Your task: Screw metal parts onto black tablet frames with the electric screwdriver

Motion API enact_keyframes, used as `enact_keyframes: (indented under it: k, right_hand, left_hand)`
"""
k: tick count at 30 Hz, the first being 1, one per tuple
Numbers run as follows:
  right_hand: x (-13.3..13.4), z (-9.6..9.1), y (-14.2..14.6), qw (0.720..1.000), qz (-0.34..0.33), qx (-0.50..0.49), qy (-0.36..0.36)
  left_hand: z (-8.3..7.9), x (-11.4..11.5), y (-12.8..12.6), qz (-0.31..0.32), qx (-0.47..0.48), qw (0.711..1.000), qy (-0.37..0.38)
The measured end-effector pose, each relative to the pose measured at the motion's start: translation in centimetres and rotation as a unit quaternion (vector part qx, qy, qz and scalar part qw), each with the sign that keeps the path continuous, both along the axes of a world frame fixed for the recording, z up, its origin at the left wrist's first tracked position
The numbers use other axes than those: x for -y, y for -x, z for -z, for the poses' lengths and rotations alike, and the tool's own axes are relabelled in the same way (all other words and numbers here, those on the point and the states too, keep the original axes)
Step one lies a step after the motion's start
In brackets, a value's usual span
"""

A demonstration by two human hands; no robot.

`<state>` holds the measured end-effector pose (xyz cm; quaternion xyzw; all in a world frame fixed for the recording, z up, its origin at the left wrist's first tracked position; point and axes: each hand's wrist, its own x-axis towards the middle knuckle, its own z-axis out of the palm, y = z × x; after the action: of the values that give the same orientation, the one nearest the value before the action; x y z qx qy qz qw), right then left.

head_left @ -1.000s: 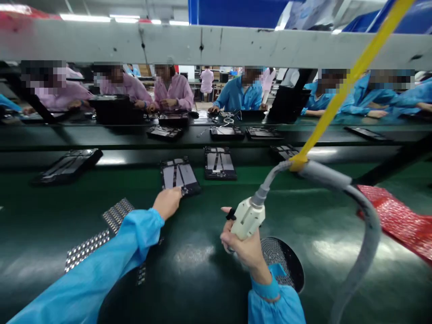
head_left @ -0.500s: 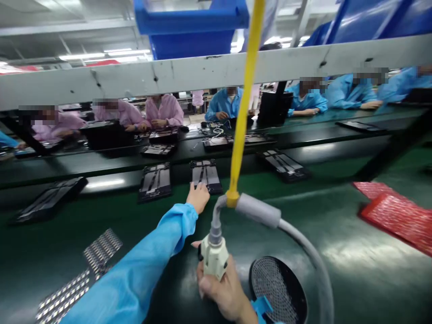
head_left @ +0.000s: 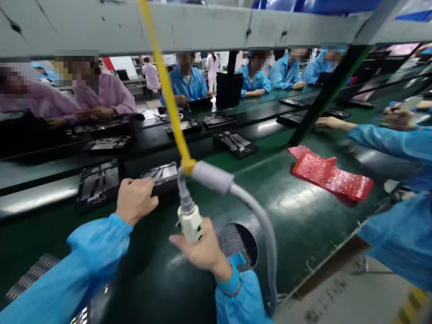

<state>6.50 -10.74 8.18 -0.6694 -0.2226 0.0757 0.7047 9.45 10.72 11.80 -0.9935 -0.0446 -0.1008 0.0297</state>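
Note:
My left hand (head_left: 137, 200) is closed over the near left corner of a flat black electronic unit (head_left: 165, 175) with grey panels on top. The fingertips are partly hidden behind the hand. My right hand (head_left: 200, 247) grips a cream plug-like connector (head_left: 191, 220) at the end of a thick grey cable (head_left: 256, 209). A yellow strap (head_left: 165, 85) holds the cable up from above. Beside my right hand lies a round black dish (head_left: 249, 245) with a grey perforated surface. Another black unit (head_left: 99, 184) is left of my left hand.
Red bubble wrap (head_left: 327, 173) lies on the green bench (head_left: 219, 288). A dark slanted post (head_left: 329, 99) and a grey overhead beam (head_left: 202, 27) frame the space. At the right, a co-worker's sleeve (head_left: 388, 139) reaches in. Patterned sheets (head_left: 32, 274) lie lower left.
The view has turned right, bringing a co-worker's arm into sight. My left hand has gone from fingertips at the unit's near edge to a grip on its corner. My right hand still holds the connector.

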Motion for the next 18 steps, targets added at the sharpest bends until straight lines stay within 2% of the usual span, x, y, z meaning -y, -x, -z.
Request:
enact_keyframes:
  k: [3,5,9,11,14,18]
  right_hand:
    - [2.5,-0.7,-1.6,0.998,0.056,-0.008,-0.039]
    - [4.3,-0.9,-2.6,0.992,0.100,-0.025,-0.070]
    - [6.9,-0.1,-3.8,0.985,0.146,-0.024,-0.089]
    - [7.4,0.8,-3.9,0.985,0.151,-0.026,-0.083]
    - [7.4,2.0,-3.6,0.986,0.149,-0.031,-0.064]
    - [6.8,2.4,-3.1,0.988,0.142,-0.029,-0.050]
  left_hand:
    - [1.7,1.0,7.3,0.152,0.107,0.982,-0.035]
    - [3.0,1.6,11.9,0.219,0.152,0.964,-0.027]
    - [6.2,4.0,18.6,0.234,0.164,0.958,0.006]
    - [8.0,6.1,20.5,0.241,0.156,0.958,0.005]
    - [10.3,9.3,21.9,0.293,0.167,0.941,0.008]
    - [11.5,11.7,22.3,0.342,0.180,0.918,0.090]
